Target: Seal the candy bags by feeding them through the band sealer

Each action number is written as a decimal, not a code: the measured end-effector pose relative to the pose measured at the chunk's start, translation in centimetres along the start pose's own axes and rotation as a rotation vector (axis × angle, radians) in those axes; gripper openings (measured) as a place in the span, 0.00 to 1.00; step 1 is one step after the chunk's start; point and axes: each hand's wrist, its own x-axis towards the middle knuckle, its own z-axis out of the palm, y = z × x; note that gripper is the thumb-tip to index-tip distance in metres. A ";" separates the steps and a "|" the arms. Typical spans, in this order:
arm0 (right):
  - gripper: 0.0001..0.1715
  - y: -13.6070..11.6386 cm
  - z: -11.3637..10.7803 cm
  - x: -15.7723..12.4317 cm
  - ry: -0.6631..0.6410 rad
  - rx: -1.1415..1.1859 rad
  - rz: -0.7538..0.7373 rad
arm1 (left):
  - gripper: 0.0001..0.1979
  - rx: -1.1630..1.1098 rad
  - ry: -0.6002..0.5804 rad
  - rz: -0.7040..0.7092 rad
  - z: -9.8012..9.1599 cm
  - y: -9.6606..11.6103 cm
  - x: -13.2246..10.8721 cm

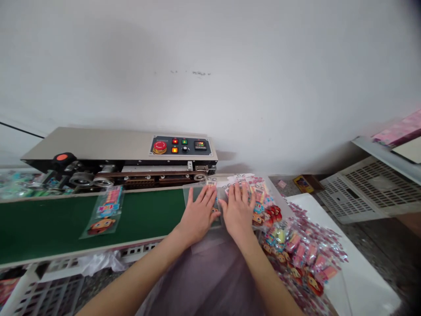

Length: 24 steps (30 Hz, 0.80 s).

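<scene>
My left hand [200,214] lies flat, fingers outstretched, on a clear plastic bag [188,193] at the right end of the green conveyor belt [148,210]. Part of the printed contents shows past its fingertips; the palm hides the rest. Beside it, my right hand [238,206] rests palm down with fingers extended over other clear packets [259,199] holding cartoon-figure items. Farther left on the belt lies one filled packet [104,210] with a cartoon face and pink and blue parts. Behind the belt stands a band sealing machine [98,147] with lit buttons and a red knob.
A heap of filled packets [305,252] covers part of the white table [365,281] at right. Plastic crates [355,188] stand beyond it, near a small box [304,183] on the floor. Another crate [49,294] is under the belt, and green packets [19,186] lie at far left.
</scene>
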 end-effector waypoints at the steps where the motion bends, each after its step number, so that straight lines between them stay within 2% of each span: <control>1: 0.34 -0.9 -0.2 0.2 -0.024 0.026 0.001 | 0.30 0.013 -0.003 -0.006 -0.2 -0.4 -0.4; 3: 0.35 -2.0 -0.7 0.6 -0.062 0.071 -0.003 | 0.30 0.034 -0.012 -0.020 -0.7 -1.0 -0.9; 5: 0.34 -2.1 -1.2 0.9 -0.072 0.091 -0.023 | 0.29 0.045 -0.018 -0.035 -1.0 -1.2 -1.1; 9: 0.30 0.0 -2.3 0.9 -0.032 0.047 -0.079 | 0.30 0.059 -0.030 -0.095 -1.6 -1.7 -1.9; 13: 0.26 2.3 -2.6 0.0 -0.015 0.000 -0.182 | 0.29 0.100 -0.017 -0.217 -3.0 -3.6 -4.7; 17: 0.24 3.1 -1.9 -0.3 -0.044 -0.030 -0.163 | 0.28 0.137 0.000 -0.277 -4.9 -4.7 -6.9; 20: 0.26 2.7 -1.3 0.3 -0.066 -0.031 -0.106 | 0.25 0.066 -0.027 -0.201 -5.4 -2.8 -6.0; 24: 0.28 2.3 -1.2 1.2 -0.053 -0.043 -0.072 | 0.24 -0.092 -0.068 0.001 -4.2 2.1 -2.4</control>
